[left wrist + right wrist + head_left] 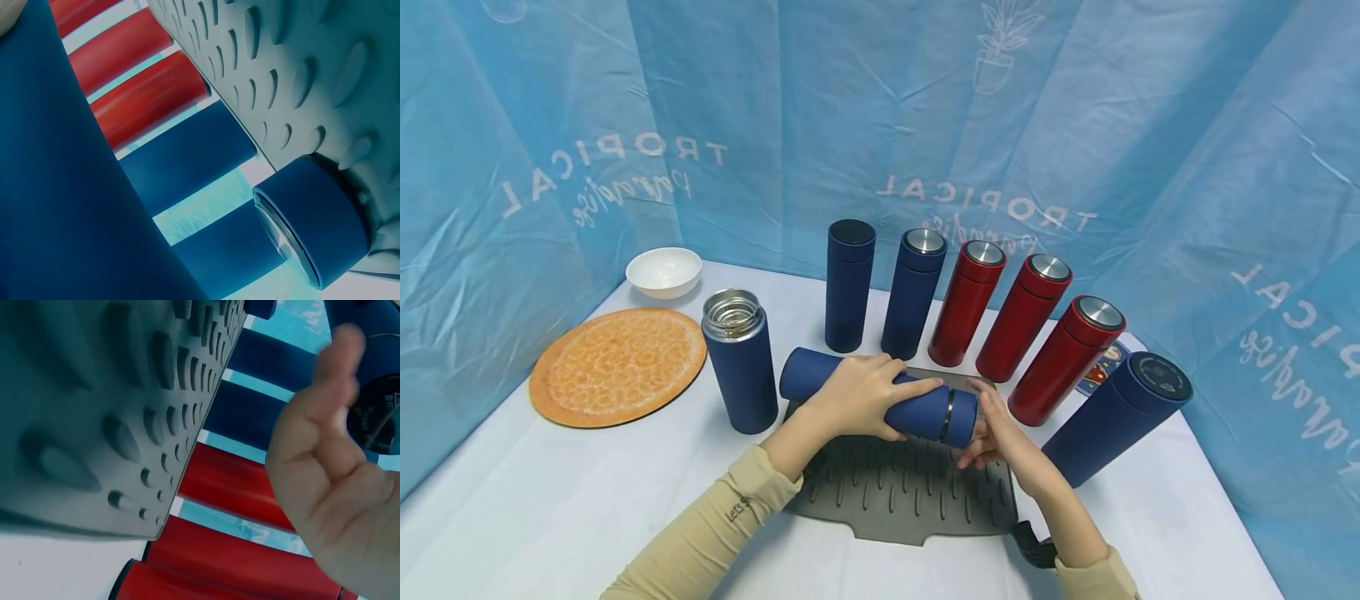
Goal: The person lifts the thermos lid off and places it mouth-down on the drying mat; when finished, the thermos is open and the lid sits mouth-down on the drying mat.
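A blue thermos bottle (925,411) lies nearly level in the air above a ridged grey tray (917,492). My left hand (865,396) grips it round the middle from above. Beside its right end, past a dark ring, is my right hand (1000,433), with fingers spread loosely. In the right wrist view that hand (331,469) is partly blurred, next to the bottle's round black end face (375,415); any firm contact is unclear. On the tray sits a blue cap (312,222), hidden in the head view. An uncapped blue bottle (741,367) stands at the left, its steel mouth showing.
Capped bottles stand behind the tray: two blue ones (848,287) and three red ones (967,304). Another blue bottle (1116,421) is at the right, near a patterned card (1105,367). A round orange mat (617,367) and white bowl (664,273) lie left. A black curved piece (1033,546) touches the tray's corner.
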### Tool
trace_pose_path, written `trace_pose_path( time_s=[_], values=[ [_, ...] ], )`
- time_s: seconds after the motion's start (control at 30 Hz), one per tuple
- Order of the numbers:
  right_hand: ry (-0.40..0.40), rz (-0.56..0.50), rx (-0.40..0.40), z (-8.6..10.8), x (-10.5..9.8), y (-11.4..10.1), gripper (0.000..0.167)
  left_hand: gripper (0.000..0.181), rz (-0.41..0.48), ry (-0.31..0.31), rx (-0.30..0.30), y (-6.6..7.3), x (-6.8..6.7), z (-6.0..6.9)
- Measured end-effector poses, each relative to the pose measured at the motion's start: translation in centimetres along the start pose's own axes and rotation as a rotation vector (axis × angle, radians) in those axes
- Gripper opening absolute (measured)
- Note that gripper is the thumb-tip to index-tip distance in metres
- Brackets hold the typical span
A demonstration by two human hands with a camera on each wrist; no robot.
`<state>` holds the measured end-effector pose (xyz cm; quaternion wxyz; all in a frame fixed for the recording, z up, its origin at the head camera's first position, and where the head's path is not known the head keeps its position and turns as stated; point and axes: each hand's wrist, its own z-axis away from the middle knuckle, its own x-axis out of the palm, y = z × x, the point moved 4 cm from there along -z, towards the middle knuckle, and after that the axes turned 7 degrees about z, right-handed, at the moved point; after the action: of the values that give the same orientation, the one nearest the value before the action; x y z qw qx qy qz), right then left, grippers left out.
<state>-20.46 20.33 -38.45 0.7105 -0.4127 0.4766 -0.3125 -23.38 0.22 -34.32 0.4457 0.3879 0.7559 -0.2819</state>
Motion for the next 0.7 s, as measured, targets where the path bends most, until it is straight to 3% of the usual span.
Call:
trace_pose_path(
  time_s=[0.17,0.4,0.7],
  values=[
    [-0.07,0.005,0.04,-0.21,0.18,0.13,0.066,0.084,0.002,-0.008,0.001,0.11,0.03,0.06],
    [-0.053,-0.03,0.029,-0.35,0.18,0.34,0.058,0.084,0.001,-0.032,-0.007,0.14,0.11,0.14],
    [-0.058,-0.054,-0.065,-0.04,0.01,0.57,0.06,0.083,-0.003,-0.029,-0.011,-0.06,-0.02,0.12]
  ],
)
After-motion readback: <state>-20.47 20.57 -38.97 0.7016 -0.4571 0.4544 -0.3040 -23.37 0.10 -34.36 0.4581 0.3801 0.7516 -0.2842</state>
